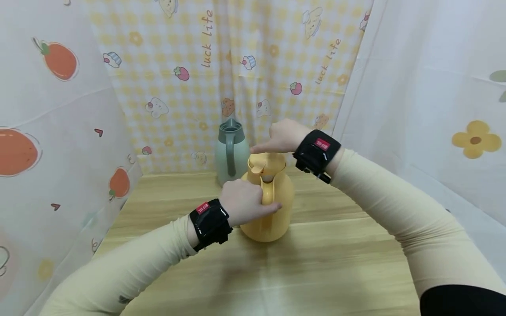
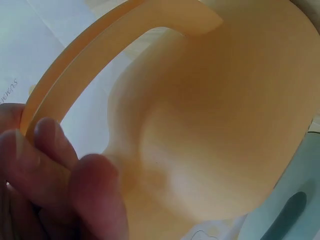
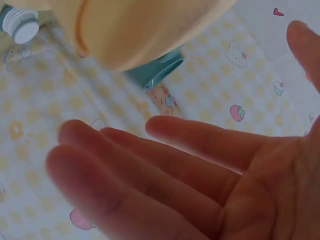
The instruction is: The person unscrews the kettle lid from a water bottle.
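A yellow insulated jug (image 1: 283, 197) stands on the wooden table, its handle (image 1: 268, 191) facing me. My left hand (image 1: 242, 202) grips this handle, with the thumb reaching across its front. In the left wrist view the curled fingers (image 2: 37, 162) wrap the handle's arch. My right hand (image 1: 287, 136) hovers just above and behind the jug's lid (image 1: 272, 161). Its fingers (image 3: 145, 170) stretch out loosely in the right wrist view, holding nothing, with the jug's yellow top (image 3: 145, 30) close in front of them.
A green jug (image 1: 222, 156) with a darker handle stands behind and left of the yellow one, near the back curtain (image 1: 189, 96). Patterned white curtains hang at both sides. A white ribbed cap (image 3: 25, 30) shows in the right wrist view's upper left corner.
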Available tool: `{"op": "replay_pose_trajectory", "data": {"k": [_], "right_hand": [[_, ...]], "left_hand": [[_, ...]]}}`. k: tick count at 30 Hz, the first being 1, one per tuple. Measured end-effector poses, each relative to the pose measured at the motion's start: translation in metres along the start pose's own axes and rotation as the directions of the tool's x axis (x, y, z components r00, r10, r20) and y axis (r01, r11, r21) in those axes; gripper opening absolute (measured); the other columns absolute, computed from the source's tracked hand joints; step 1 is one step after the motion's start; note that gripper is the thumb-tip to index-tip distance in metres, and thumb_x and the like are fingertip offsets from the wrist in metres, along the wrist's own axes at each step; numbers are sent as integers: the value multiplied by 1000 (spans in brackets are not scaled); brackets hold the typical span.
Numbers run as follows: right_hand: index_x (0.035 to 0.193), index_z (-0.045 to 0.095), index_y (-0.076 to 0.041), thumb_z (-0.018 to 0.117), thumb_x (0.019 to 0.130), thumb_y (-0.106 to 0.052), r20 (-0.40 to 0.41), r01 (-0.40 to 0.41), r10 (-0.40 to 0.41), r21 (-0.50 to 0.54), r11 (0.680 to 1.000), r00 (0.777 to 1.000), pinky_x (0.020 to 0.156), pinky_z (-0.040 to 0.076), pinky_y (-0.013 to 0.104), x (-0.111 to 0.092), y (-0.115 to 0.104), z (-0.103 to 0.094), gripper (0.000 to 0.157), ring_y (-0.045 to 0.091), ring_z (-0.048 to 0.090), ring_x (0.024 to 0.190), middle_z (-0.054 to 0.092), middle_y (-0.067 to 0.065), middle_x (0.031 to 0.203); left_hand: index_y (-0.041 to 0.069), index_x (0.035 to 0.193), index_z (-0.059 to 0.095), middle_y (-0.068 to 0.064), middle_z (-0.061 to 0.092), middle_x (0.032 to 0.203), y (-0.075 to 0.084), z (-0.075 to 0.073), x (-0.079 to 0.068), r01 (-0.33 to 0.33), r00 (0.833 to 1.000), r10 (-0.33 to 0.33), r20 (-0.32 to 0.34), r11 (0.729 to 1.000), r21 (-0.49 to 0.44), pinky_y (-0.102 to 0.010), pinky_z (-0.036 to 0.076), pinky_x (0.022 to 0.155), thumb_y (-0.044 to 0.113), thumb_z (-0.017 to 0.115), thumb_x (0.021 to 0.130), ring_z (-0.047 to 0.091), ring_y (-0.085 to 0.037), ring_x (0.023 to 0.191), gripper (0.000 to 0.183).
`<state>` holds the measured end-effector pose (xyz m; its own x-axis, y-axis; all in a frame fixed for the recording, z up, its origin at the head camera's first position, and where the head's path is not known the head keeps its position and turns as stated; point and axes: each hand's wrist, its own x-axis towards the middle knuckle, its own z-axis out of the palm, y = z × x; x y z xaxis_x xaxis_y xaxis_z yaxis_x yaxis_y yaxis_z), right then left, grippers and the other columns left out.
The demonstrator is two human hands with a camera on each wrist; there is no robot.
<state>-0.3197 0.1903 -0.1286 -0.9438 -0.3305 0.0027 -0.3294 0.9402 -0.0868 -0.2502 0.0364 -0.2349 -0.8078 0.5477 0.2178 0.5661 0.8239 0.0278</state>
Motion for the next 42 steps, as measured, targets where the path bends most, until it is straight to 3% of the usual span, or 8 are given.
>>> {"op": "replay_pose_trajectory", "data": {"k": [5, 9, 20, 28, 35, 39, 42], "right_hand": [[61, 44, -15, 62, 80, -67, 76, 41, -36, -64, 997, 996, 54, 39, 29, 6, -12, 13, 58, 17, 49, 62, 45, -1, 63], [56, 45, -17, 67, 77, -64, 61, 71, -68, -52, 996, 996, 50, 35, 28, 8, -15, 20, 56, 15, 46, 58, 42, -5, 57], [50, 47, -19, 73, 74, -58, 49, 68, -69, 13, 998, 996, 46, 31, 24, 14, -12, 16, 53, 9, 40, 49, 39, -8, 49], [52, 42, -19, 75, 74, -54, 48, 167, -167, 0, 986, 985, 48, 32, 24, 17, -12, 18, 53, 10, 41, 48, 37, -8, 50], [55, 44, -18, 77, 74, -51, 98, 163, -165, 26, 986, 981, 46, 40, 25, 18, -5, 17, 50, 11, 46, 48, 44, -7, 53], [64, 60, -15, 78, 74, -51, 107, 168, -171, 35, 985, 980, 50, 43, 27, 18, 2, 16, 41, 13, 50, 54, 52, -5, 60], [91, 75, -13, 79, 73, -51, 120, 190, -193, 38, 981, 974, 60, 45, 27, 19, 5, 17, 43, 14, 54, 68, 64, -2, 76]], "left_hand": [[20, 45, 45, 11, 33, 41, 0, -2, 1, -2, 999, 5, 41, 999, -54, -30, 35, 40, 67, 49, 89, 45, -12, 42, 63], [20, 46, 45, 11, 32, 41, -3, -4, -3, 9, 998, -5, 55, 997, -77, -30, 33, 40, 66, 50, 89, 45, -13, 42, 63], [20, 46, 41, 11, 29, 42, -10, -2, -1, -13, 1000, 12, -12, 995, -103, -28, 29, 37, 64, 52, 89, 43, -12, 39, 63], [19, 45, 40, 11, 28, 41, -12, 3, -4, 1, 1000, -3, -13, 990, -142, -29, 29, 37, 63, 51, 89, 43, -13, 38, 63], [20, 45, 39, 11, 28, 42, -9, 8, -2, -11, 1000, 10, -8, 988, -152, -29, 29, 37, 64, 50, 89, 42, -12, 38, 64], [19, 45, 39, 11, 28, 42, -7, 10, 1, -21, 1000, 19, -17, 988, -152, -29, 29, 37, 64, 50, 89, 42, -12, 38, 64], [19, 44, 39, 11, 28, 42, -6, 11, 1, -21, 1000, 19, -16, 989, -145, -28, 28, 37, 64, 50, 89, 41, -12, 37, 64]]}}
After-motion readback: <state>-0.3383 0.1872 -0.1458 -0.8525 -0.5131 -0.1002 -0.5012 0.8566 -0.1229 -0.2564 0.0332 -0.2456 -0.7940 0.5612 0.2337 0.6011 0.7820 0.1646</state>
